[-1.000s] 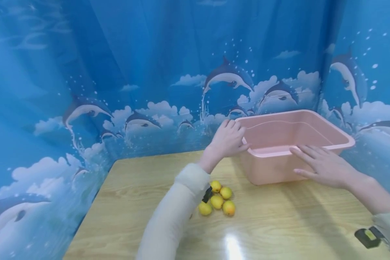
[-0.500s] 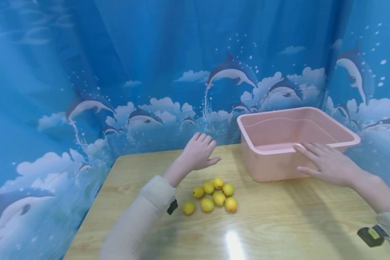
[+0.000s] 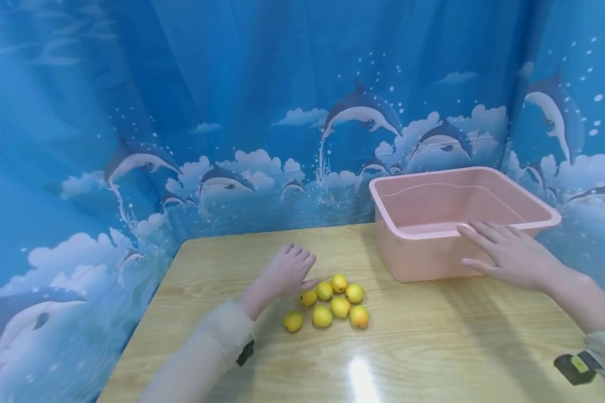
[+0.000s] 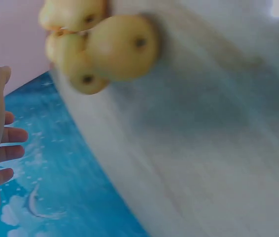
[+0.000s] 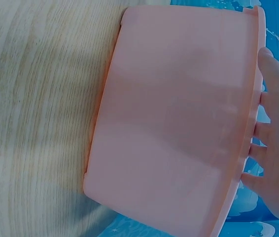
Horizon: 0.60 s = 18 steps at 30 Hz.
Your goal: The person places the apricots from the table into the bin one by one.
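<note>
Several small round yellow fruits [image 3: 340,307] with dark end spots lie in a loose cluster on the wooden table. My left hand [image 3: 288,271] hovers at the cluster's back left, fingers relaxed and holding nothing. Its thumb overlaps one fruit in the head view, while in the left wrist view the fruits [image 4: 123,48] appear beyond the thumb. To the right stands a pink plastic tub [image 3: 426,260]. My right hand [image 3: 516,254] reaches to the near rim of the tub, with fingers extended over it and the thumb apart from them, lower along the outer wall.
The wooden table [image 3: 222,268] ends at the back against a blue curtain [image 3: 262,67] printed with dolphins and clouds. A dark device is strapped at each wrist. A bright light reflection shows on the near part of the table.
My left hand has moved from the tub's left rim leftward and down to the fruits, uncovering more of them. My right hand stays at the tub's near rim. The head view has shifted slightly.
</note>
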### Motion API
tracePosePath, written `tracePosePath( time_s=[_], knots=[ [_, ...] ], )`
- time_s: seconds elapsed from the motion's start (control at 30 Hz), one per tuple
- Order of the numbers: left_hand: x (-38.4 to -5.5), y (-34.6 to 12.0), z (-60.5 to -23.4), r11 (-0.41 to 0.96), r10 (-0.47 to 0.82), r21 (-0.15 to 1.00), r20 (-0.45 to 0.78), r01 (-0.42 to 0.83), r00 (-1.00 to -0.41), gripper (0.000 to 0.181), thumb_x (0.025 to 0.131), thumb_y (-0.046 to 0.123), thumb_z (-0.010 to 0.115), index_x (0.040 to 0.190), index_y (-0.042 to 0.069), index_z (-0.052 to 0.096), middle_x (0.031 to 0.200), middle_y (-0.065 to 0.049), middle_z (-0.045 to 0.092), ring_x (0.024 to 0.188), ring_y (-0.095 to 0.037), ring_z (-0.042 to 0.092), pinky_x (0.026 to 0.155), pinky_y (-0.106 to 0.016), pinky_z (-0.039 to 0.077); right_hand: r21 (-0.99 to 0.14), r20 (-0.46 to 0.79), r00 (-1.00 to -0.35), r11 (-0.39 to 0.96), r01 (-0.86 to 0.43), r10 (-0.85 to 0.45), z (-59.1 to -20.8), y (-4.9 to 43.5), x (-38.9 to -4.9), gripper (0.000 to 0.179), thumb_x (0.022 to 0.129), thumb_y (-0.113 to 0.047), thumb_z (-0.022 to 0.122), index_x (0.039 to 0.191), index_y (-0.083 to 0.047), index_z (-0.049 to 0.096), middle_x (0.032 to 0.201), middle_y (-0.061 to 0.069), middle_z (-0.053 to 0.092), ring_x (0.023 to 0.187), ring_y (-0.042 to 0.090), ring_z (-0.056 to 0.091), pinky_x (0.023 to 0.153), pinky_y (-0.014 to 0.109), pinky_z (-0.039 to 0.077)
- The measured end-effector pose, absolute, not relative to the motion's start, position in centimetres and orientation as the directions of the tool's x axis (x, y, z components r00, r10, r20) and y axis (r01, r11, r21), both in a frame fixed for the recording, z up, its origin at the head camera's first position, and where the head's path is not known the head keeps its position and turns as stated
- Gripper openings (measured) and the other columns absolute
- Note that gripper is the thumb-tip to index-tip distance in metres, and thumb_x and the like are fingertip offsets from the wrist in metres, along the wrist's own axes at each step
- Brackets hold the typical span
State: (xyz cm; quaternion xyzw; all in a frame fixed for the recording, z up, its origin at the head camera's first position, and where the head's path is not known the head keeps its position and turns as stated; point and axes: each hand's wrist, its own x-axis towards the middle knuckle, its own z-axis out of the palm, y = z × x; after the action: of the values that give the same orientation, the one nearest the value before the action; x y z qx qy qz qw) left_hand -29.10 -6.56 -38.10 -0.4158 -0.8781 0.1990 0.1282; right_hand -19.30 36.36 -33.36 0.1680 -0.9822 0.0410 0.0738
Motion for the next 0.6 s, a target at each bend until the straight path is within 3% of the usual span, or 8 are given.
tracePosePath(
  time_s=[0.23, 0.6],
  knots=[
    [-28.2, -7.5, -40.8, 0.592, 0.752, -0.416, -0.022, 0.690, -0.659, 0.055, 0.090, 0.060, 0.041, 0.112, 0.011, 0.055, 0.107, -0.006, 0.056, 0.103, -0.024, 0.051, 0.094, -0.042, 0.037, -0.047, 0.181, -0.927, 0.939, -0.342, -0.328, -33.6, 36.4, -19.3, 0.074, 0.092, -0.044, 0.052, 0.149, -0.014, 0.017, 0.144, 0.027, 0.026, 0.132, 0.046, 0.020, 0.108, 0.054, 0.000],
    [-27.8, -7.8, -42.7, 0.585, 0.743, -0.425, -0.063, 0.691, -0.667, 0.056, 0.089, 0.063, 0.035, 0.106, 0.014, 0.056, 0.103, -0.005, 0.054, 0.101, -0.022, 0.050, 0.091, -0.041, 0.038, -0.063, 0.206, -0.920, 0.934, -0.351, -0.332, -34.0, 36.5, -19.2, 0.073, 0.092, -0.042, 0.052, 0.149, -0.015, 0.014, 0.145, 0.027, 0.024, 0.133, 0.045, 0.017, 0.108, 0.050, -0.007]
  ],
)
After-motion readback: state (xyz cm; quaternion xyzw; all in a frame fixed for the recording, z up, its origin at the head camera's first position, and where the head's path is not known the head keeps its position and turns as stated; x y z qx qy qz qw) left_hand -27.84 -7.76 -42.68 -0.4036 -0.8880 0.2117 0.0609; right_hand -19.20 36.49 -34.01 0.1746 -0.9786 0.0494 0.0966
